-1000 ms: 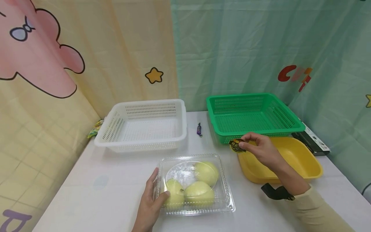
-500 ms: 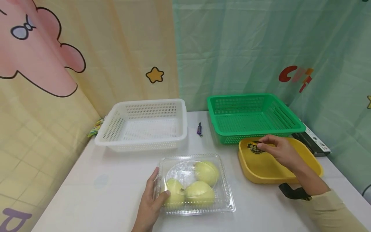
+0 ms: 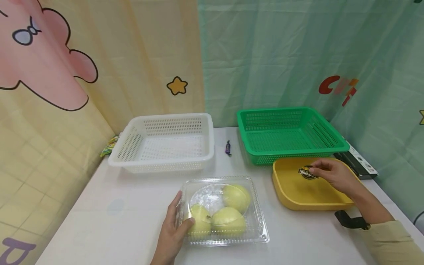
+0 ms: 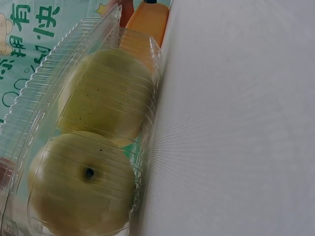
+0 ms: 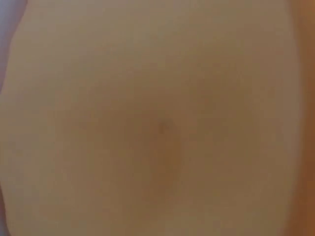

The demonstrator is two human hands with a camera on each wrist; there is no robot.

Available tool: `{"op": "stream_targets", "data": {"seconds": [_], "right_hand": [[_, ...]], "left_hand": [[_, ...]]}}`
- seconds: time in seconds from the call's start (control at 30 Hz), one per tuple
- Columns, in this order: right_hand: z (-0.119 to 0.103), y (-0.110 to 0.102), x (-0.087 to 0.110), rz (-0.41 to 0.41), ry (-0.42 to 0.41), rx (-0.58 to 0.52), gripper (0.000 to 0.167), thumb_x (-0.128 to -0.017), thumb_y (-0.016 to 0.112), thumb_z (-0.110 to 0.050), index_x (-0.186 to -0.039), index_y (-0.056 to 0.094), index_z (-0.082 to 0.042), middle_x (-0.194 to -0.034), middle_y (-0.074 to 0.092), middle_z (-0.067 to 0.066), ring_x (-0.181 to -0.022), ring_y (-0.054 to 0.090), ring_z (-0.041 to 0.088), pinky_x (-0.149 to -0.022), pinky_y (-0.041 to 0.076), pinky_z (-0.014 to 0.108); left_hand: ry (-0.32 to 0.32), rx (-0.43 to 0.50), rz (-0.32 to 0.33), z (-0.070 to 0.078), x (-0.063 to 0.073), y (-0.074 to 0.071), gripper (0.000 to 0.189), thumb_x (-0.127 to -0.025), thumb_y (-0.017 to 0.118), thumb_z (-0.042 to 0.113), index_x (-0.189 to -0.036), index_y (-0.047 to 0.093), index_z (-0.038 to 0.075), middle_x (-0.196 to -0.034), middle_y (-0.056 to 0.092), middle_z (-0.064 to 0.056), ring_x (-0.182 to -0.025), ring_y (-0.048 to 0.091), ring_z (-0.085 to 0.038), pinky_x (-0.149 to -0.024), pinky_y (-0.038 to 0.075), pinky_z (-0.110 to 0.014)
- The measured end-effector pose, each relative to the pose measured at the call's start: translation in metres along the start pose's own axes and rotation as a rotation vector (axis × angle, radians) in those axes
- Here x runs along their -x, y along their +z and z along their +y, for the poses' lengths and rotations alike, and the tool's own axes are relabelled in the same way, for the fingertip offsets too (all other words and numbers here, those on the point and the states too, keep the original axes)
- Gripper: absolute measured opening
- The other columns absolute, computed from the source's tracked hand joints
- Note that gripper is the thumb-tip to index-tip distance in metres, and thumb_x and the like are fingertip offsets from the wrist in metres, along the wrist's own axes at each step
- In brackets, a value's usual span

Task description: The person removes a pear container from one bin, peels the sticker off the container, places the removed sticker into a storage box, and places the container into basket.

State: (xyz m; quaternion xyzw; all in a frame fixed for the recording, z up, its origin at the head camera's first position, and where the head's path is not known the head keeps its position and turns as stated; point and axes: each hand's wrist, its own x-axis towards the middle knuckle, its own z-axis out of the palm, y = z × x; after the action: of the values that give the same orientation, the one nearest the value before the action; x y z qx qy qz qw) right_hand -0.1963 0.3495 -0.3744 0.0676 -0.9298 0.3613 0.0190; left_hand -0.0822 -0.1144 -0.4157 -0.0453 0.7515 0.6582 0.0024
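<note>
My left hand (image 3: 170, 230) grips the left side of a clear plastic clamshell box (image 3: 256, 221), thumb over the lid's edge. Inside are three pale yellow-green fruits (image 3: 228, 221) that look like pears; the left wrist view shows two fruits (image 4: 88, 182) through the ribbed wall, one with a dark stem end. Over the yellow basin (image 3: 286, 197), my right hand (image 3: 338, 178) pinches a round black-and-gold sticker (image 3: 306, 172) with a banner across it, between thumb and forefinger. The right wrist view is a close brownish blur.
A white basket (image 3: 162, 163) stands at back left, a green basket (image 3: 298, 151) at back right. Between them lies a small purple-wrapped candy (image 3: 228, 148). A black-and-white box (image 3: 357, 163) sits behind the yellow basin, and a colourful packet (image 3: 109, 146) peeks out at far left.
My right hand has moved right with the sticker, from the yellow basin's left rim to over its inside. The left hand and the clamshell box have stayed in place.
</note>
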Motion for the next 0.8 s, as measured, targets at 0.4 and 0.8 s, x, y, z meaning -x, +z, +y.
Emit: {"op": "stream_targets", "data": {"seconds": [0.4,0.8], "right_hand": [[0.026,-0.002,-0.006,-0.070,0.032,0.034,0.031,-0.092,0.061,-0.026,-0.102,0.064,0.003,-0.085,0.065,-0.003,-0.072,0.054,-0.001,-0.064,0.048,0.020],[0.033,0.004,-0.007,-0.160,0.024,0.060,0.028,-0.092,0.060,-0.026,-0.101,0.065,0.000,-0.090,0.064,0.005,-0.072,0.049,0.000,-0.061,0.043,0.019]], "left_hand": [[0.011,0.009,-0.002,0.000,0.001,0.000,0.077,-0.083,0.063,0.014,-0.147,0.025,0.034,-0.158,0.017,-0.008,-0.145,0.013,-0.040,-0.110,0.010,-0.068],[0.027,0.030,-0.016,-0.001,0.001,0.000,0.078,-0.084,0.061,0.012,-0.148,0.023,0.033,-0.157,0.020,-0.010,-0.142,0.022,-0.039,-0.110,0.016,-0.066]]}}
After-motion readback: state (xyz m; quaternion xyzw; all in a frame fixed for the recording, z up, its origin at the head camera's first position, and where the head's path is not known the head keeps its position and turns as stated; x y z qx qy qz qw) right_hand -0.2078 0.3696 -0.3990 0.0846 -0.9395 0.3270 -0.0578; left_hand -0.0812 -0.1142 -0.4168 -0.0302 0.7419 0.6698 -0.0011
